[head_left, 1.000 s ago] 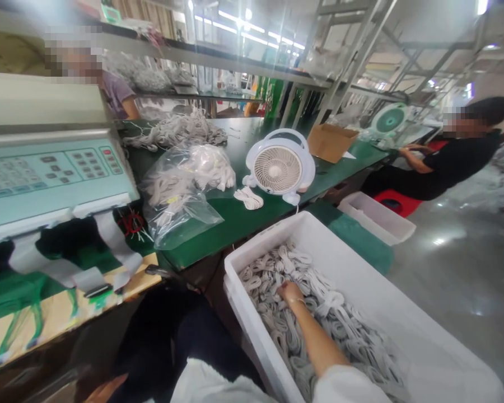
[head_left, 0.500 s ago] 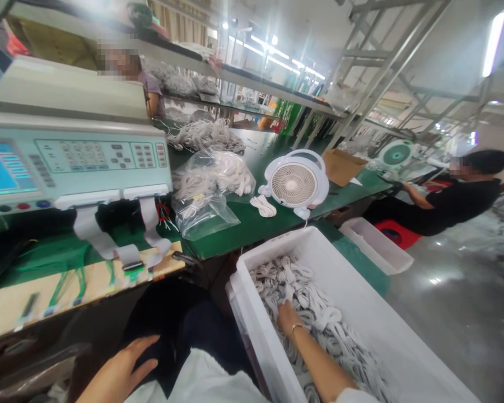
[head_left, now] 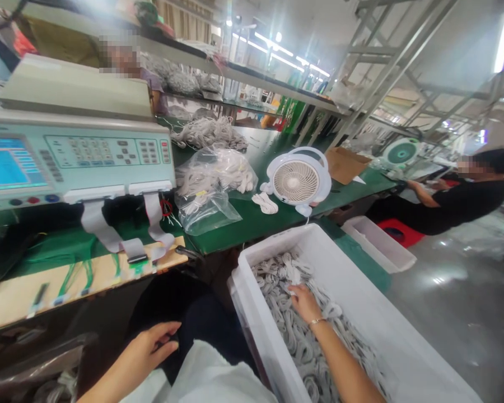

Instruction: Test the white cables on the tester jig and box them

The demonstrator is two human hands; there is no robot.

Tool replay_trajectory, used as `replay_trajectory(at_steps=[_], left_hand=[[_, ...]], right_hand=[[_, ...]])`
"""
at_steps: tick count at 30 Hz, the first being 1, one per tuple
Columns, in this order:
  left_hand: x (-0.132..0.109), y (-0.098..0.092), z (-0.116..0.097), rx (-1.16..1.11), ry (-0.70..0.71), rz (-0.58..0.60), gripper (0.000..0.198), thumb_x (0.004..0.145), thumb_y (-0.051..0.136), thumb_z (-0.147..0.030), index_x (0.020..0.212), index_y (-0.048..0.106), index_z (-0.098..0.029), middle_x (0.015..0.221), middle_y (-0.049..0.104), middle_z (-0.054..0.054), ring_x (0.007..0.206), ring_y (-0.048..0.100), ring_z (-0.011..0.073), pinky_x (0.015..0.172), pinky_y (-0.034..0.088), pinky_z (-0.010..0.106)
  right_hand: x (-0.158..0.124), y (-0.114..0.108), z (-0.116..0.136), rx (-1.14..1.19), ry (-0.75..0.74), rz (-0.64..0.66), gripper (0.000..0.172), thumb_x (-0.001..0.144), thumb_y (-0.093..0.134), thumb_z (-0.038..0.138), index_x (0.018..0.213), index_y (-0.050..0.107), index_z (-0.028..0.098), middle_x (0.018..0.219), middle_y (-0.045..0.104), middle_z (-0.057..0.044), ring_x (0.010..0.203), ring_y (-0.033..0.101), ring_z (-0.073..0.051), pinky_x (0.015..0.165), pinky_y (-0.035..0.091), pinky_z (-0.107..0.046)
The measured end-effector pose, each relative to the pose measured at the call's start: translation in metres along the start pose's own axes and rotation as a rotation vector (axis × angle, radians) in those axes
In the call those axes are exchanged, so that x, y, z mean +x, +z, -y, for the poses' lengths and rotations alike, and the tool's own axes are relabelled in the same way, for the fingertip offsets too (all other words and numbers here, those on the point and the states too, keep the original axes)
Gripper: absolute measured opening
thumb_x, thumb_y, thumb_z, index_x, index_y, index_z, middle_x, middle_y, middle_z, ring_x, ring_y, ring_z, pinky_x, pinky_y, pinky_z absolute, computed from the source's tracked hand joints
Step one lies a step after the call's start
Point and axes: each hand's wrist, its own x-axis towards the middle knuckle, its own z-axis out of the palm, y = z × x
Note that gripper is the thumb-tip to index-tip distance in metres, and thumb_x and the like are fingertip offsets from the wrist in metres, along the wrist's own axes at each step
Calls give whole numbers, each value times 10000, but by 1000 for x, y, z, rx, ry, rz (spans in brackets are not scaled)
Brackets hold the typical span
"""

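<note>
Reaching into the white plastic bin (head_left: 363, 296), my right hand (head_left: 306, 303) has its fingers closed at the end of a whitish cable bundle (head_left: 293, 273). The bundle lies among many coiled grey and white cable bundles (head_left: 296, 341). My fingertips are partly hidden against it. Over my lap hovers my left hand (head_left: 157, 342), holding nothing that I can see, its thumb apart from loosely bent fingers.
A tester with a screen and keypad (head_left: 105, 154) stands left, its ribbon cables running to a wooden strip (head_left: 8, 302). On the green table (head_left: 218, 238) are bagged cables (head_left: 214, 179), one loose bundle (head_left: 264, 203) and a fan (head_left: 296, 180). A co-worker (head_left: 457, 201) sits at right.
My right hand has shifted slightly up and right in the bin, its fingers now at the whitish bundle. My left hand has moved right and its fingers have bent a little more.
</note>
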Motion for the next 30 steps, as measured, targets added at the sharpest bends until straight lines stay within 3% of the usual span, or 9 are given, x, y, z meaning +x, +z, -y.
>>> replay_trajectory(at_steps=[4,8,11,15,19,23,27,28,30], left_hand=[[2,7,2,19,-13,42,419,706,471,-437,1079,507,-251,1074,570,-3,911,541,162,773,439,234],[0,10,9,49,-39,64,420,696,482,-428,1074,513,-248,1061,577,3,907,542,177,769,445,250],[0,10,7,53,-52,46,410,695,485,-419,1066,519,-248,1063,575,4,905,542,182,772,446,258],[2,8,-22,50,-9,13,376,707,490,-387,1064,515,-271,1055,573,0,914,536,179,781,443,264],[4,3,-91,17,254,-157,424,683,544,-378,1097,486,-307,1173,481,18,1077,429,207,934,333,321],[3,-2,-148,-107,453,-337,623,559,674,-361,1139,463,-279,1212,427,65,1130,358,255,981,258,370],[1,-9,-141,-395,327,-409,512,609,642,-305,1096,500,-238,1034,558,65,949,507,216,882,363,318],[0,-11,-132,-512,268,-412,522,618,635,-300,1109,481,-213,1012,572,68,914,525,204,855,381,307],[-4,-17,-112,-778,150,-380,532,644,610,-318,1125,440,-167,978,589,82,845,555,182,795,413,299]], right_hand=[[-29,26,8,49,-54,88,539,629,410,-23,1039,563,291,1074,526,-65,912,525,-209,743,375,-276],[-36,39,11,121,-71,122,426,621,478,42,940,617,287,946,583,-40,798,559,-192,699,395,-268],[-24,21,1,186,-50,58,301,678,504,177,957,607,220,867,602,-48,751,562,-189,688,418,-271],[-13,-35,11,255,-16,-136,373,793,371,365,1046,526,140,879,603,-88,726,550,-193,673,431,-291],[-26,-102,87,394,-134,-398,348,715,512,401,984,548,183,813,608,-64,625,530,-177,590,422,-271],[-43,-127,184,586,-394,-232,181,679,571,357,779,594,208,656,582,-8,575,512,-150,550,405,-245],[-38,-110,237,848,-525,215,418,555,686,262,947,559,197,769,608,-4,653,550,-164,551,438,-238],[-35,-105,244,864,-539,250,462,559,681,226,997,537,197,831,607,-16,699,555,-172,589,449,-253],[-29,-100,252,782,-590,153,415,626,622,182,1029,531,215,910,590,-36,788,537,-189,701,436,-315]])
